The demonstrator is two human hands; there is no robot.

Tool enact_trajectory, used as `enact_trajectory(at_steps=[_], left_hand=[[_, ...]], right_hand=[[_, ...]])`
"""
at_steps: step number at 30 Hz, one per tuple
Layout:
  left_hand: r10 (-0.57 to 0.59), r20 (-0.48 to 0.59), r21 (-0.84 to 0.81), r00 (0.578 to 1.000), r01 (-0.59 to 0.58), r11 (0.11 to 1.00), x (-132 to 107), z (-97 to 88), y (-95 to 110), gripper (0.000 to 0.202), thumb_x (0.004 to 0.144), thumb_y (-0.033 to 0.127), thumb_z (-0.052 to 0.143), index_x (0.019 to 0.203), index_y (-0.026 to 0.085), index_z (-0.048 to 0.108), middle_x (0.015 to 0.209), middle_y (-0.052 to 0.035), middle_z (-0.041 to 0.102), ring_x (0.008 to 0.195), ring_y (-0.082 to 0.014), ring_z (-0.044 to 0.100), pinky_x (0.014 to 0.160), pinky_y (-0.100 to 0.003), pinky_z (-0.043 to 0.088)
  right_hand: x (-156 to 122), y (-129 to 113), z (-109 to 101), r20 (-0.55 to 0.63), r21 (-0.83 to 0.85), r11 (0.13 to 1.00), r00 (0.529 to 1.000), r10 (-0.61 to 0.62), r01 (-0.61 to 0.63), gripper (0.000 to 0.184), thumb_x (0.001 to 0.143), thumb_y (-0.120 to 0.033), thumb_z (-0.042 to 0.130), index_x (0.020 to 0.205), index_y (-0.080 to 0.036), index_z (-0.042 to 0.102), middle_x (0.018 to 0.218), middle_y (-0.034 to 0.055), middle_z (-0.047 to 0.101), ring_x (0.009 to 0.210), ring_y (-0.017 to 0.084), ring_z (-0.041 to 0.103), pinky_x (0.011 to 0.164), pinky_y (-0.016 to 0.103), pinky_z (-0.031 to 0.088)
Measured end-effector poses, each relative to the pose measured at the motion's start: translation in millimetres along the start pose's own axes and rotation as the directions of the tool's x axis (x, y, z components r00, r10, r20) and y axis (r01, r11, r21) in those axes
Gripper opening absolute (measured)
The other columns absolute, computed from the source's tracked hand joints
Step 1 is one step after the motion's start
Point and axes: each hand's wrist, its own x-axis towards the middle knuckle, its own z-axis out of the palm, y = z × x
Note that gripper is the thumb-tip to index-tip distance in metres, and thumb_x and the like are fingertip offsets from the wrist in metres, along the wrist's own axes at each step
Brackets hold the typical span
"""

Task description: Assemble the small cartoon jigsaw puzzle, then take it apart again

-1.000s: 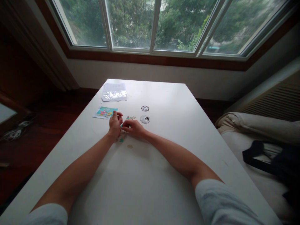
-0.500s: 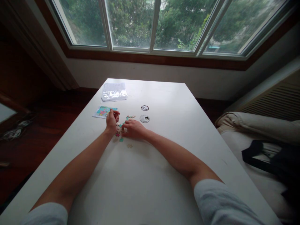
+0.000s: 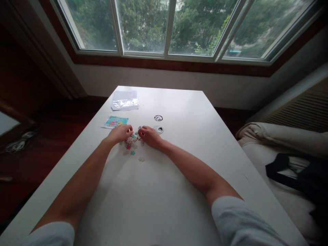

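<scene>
A small heap of jigsaw puzzle pieces (image 3: 132,141) in pink, teal and pale colours lies on the white table (image 3: 153,198). Over the heap's left upper side is my left hand (image 3: 120,133), palm down, its fingers bent in toward the thumb. My right hand (image 3: 151,137) rests at the heap's right side with fingers curled down among the pieces. Whatever either set of fingertips pinches is too small to make out. A teal piece (image 3: 132,153) and a pale piece (image 3: 141,159) lie apart, nearer to me. Behind my left hand is a colourful picture sheet (image 3: 116,121).
Clear plastic packaging (image 3: 125,100) lies at the table's far left. Two round table openings, one bare-looking (image 3: 158,118) and one with a ring cover (image 3: 161,130), are beyond my right hand. A padded seat (image 3: 279,136) with dark cloth (image 3: 287,171) stands right.
My left hand has turned from palm-sideways to palm down, uncovering the picture sheet. My right hand has shifted slightly right and away from me, exposing more of the pieces.
</scene>
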Motion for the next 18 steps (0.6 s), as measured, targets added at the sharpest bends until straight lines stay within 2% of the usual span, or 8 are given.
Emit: enact_trajectory(at_steps=[3, 7, 10, 12, 15, 18], left_hand=[[0.041, 0.158, 0.048, 0.987, -0.049, 0.998, -10.3, -8.4, -3.6, 0.036, 0.077, 0.044, 0.069, 0.106, 0.025, 0.074, 0.098, -0.0072, 0.072, 0.09, -0.0246, 0.066, 0.08, -0.029, 0.046], [0.053, 0.212, 0.046, 0.976, -0.064, 0.997, -17.5, -10.7, -3.3, 0.049, 0.066, 0.041, 0.077, 0.113, 0.027, 0.071, 0.105, -0.0065, 0.069, 0.087, -0.0245, 0.066, 0.076, -0.028, 0.047], [0.082, 0.22, 0.012, 0.972, -0.087, 0.996, -16.7, -7.4, 0.9, 0.041, 0.068, 0.035, 0.075, 0.108, 0.026, 0.071, 0.1, -0.0055, 0.068, 0.079, -0.0222, 0.066, 0.07, -0.028, 0.046], [0.111, 0.22, -0.004, 0.969, -0.112, 0.994, -14.2, -4.5, 2.8, 0.031, 0.072, 0.031, 0.071, 0.102, 0.026, 0.07, 0.097, -0.0049, 0.069, 0.078, -0.0217, 0.065, 0.068, -0.028, 0.044], [0.157, 0.221, -0.023, 0.962, -0.156, 0.988, -9.9, -0.6, 2.0, 0.02, 0.075, 0.029, 0.067, 0.095, 0.025, 0.068, 0.09, -0.0042, 0.071, 0.08, -0.0227, 0.065, 0.067, -0.027, 0.042], [0.171, 0.243, -0.056, 0.955, -0.162, 0.985, -6.8, 2.5, -1.6, 0.015, 0.078, 0.031, 0.065, 0.092, 0.026, 0.068, 0.085, -0.0029, 0.072, 0.076, -0.0222, 0.065, 0.065, -0.027, 0.041]], right_hand=[[1.7, 11.0, -1.1, -0.043, 0.071, 0.996, 0.998, 0.049, -0.046, 0.018, 0.1, -0.021, 0.053, 0.107, -0.021, 0.07, 0.102, 0.0049, 0.067, 0.093, 0.017, 0.059, 0.084, 0.026, 0.042], [2.9, 18.0, -3.3, -0.1, 0.09, 0.993, 0.992, 0.083, -0.074, 0.019, 0.098, -0.022, 0.057, 0.111, -0.022, 0.071, 0.107, 0.0069, 0.066, 0.1, 0.019, 0.058, 0.093, 0.031, 0.043], [2.5, 17.8, -4.3, -0.136, 0.03, 0.989, 0.98, 0.144, -0.142, 0.024, 0.098, -0.033, 0.06, 0.117, -0.023, 0.071, 0.119, 0.0098, 0.064, 0.114, 0.024, 0.054, 0.103, 0.039, 0.039], [1.2, 16.7, -4.4, -0.097, -0.004, 0.989, 0.984, 0.148, -0.149, 0.038, 0.096, -0.044, 0.064, 0.129, -0.024, 0.066, 0.132, 0.0123, 0.059, 0.124, 0.027, 0.05, 0.107, 0.043, 0.037], [-1.5, 14.1, -4.0, 0.015, -0.045, 0.997, 0.998, 0.064, -0.063, 0.061, 0.09, -0.056, 0.069, 0.142, -0.025, 0.057, 0.143, 0.0146, 0.053, 0.133, 0.029, 0.045, 0.111, 0.046, 0.034], [-2.7, 11.0, -3.4, 0.056, -0.073, 0.997, 0.998, -0.009, 0.013, 0.062, 0.088, -0.056, 0.071, 0.14, -0.026, 0.058, 0.138, 0.0129, 0.057, 0.131, 0.029, 0.046, 0.111, 0.045, 0.034]])
